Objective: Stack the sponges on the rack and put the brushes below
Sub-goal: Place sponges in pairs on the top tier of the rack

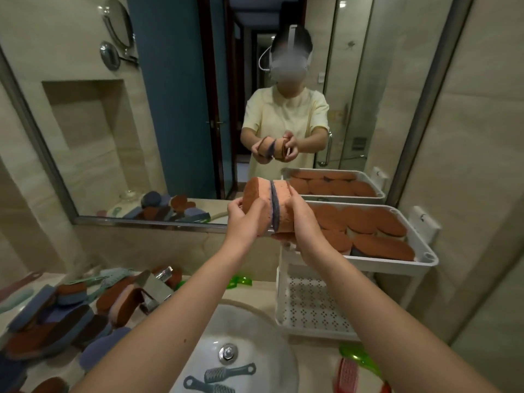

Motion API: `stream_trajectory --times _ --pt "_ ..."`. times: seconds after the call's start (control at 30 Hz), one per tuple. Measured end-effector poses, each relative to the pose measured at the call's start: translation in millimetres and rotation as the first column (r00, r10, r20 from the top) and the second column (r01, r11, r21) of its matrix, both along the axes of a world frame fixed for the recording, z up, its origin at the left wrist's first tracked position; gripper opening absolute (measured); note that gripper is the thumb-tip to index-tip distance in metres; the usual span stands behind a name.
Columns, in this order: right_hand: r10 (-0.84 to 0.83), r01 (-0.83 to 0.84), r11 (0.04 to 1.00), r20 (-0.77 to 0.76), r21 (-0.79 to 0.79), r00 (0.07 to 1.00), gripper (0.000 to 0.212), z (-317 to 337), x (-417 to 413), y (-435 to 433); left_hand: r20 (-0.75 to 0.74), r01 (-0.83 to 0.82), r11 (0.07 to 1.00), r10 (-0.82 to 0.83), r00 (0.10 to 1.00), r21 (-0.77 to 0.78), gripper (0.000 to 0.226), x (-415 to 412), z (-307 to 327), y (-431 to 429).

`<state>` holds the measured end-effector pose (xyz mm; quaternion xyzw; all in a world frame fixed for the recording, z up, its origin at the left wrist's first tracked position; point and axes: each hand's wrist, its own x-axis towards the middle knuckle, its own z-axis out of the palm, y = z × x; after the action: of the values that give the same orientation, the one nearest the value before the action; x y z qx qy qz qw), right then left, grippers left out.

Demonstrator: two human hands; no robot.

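Observation:
Two orange sponges with grey-blue scouring sides pressed together are held upright in front of the mirror. My left hand grips the left sponge and my right hand grips the right one. They hang just left of the white rack's top tray, which holds several orange sponges lying flat. The rack's lower perforated shelf carries nothing. Two grey-blue brushes lie in the sink. A pink brush and a green one lie on the counter at the right.
A heap of orange and blue sponges and pale brushes covers the counter at the left. The white sink basin sits below my arms. A large wall mirror faces me, and a tiled wall closes the right side.

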<state>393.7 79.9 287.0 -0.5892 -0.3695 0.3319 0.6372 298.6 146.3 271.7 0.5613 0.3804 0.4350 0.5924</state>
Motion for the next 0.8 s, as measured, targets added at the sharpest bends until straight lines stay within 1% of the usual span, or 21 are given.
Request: stream_trajectory --times 0.07,0.13,0.2,0.27,0.3,0.37,0.43,0.53,0.67,0.8 --pt "-0.055 0.056 0.998 0.055 -0.020 0.997 0.062 3 17 -4 0.006 0.033 0.997 -0.033 0.999 0.063 0.059 14 5 -2" --pt "-0.111 0.114 0.993 0.119 -0.023 0.987 0.072 6 35 -9 -0.021 0.085 0.990 -0.083 0.996 0.110 0.063 29 11 -3" --pt "-0.158 0.160 0.987 0.170 0.003 0.973 0.063 6 54 -13 -0.097 0.156 0.978 -0.144 0.985 0.137 0.071 44 16 -4" --pt "-0.219 0.217 0.976 0.178 0.026 0.959 0.051 3 73 -17 -0.160 0.230 0.962 -0.206 0.965 0.149 0.084 57 18 -7" --pt "-0.246 0.244 0.969 0.181 0.036 0.952 0.048 0 81 -19 -0.181 0.248 0.954 -0.217 0.959 0.170 0.086 63 17 -8" --pt "-0.295 0.291 0.956 0.215 0.051 0.931 0.045 -5 95 -23 -0.216 0.257 0.937 -0.208 0.954 0.235 0.082 73 14 -7" --pt "-0.322 0.321 0.946 0.285 0.051 0.903 0.045 -10 106 -27 -0.247 0.268 0.919 -0.198 0.948 0.289 0.080 79 9 -5" --pt "-0.342 0.361 0.932 0.424 0.038 0.838 0.044 -17 120 -28 -0.328 0.257 0.892 -0.133 0.935 0.372 0.081 86 -2 -2" --pt "-0.383 0.444 0.895 0.586 0.044 0.714 0.040 -27 129 -27 -0.472 0.206 0.857 0.048 0.880 0.472 0.080 93 -17 4" --pt "-0.388 0.498 0.867 0.663 0.026 0.640 0.040 -34 131 -19 -0.546 0.169 0.837 0.174 0.820 0.521 0.077 101 -27 9"
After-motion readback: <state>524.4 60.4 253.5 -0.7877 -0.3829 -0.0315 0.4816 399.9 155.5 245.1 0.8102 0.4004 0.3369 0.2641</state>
